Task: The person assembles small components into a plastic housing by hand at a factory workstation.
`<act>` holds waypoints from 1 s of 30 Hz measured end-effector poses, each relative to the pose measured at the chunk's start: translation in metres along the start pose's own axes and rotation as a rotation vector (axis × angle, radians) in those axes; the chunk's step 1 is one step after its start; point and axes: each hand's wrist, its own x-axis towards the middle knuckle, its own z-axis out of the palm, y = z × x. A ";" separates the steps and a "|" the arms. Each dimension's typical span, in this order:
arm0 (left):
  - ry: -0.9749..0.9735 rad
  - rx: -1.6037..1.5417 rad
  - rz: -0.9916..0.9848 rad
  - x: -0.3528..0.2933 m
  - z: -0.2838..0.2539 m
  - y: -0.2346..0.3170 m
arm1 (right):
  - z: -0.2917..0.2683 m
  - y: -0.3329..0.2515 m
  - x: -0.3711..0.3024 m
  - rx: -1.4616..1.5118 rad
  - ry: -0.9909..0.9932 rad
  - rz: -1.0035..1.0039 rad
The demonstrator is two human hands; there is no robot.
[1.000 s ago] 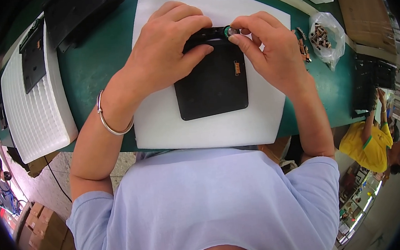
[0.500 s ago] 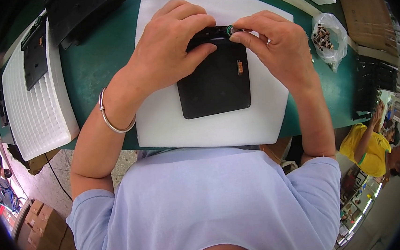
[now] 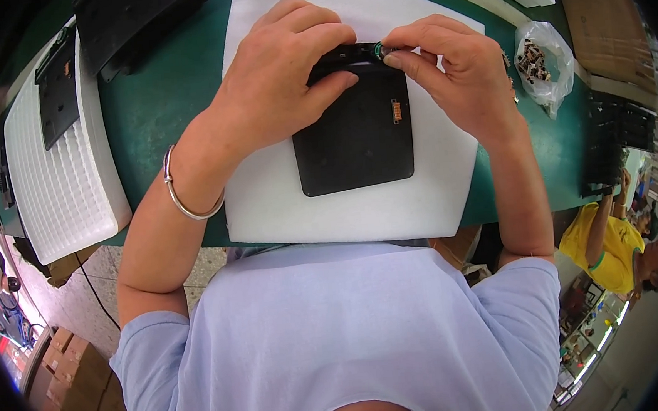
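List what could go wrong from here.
The small green-ringed part in the right hand's fingertip pinch could slip and drop. The black panel, gripped at its far edge by the left hand, might twist if that hold loosens. A sideways swing of the right hand could knock the clear bag of small parts.

At upper centre, the left hand [image 3: 288,73] grips a black housing [image 3: 355,145] by its top end — the right hand [image 3: 458,75] pinches a small green-ringed piece [image 3: 379,51] there — near an upper-right plastic bag [image 3: 554,89].
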 end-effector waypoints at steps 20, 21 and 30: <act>-0.015 0.023 0.011 0.000 -0.001 0.002 | -0.004 0.002 -0.003 0.042 -0.007 0.032; -0.009 0.025 0.013 0.000 0.000 0.002 | -0.005 0.004 -0.004 0.039 0.002 0.031; -0.016 0.014 0.024 0.005 -0.003 0.001 | -0.022 0.006 -0.024 -0.034 0.126 0.086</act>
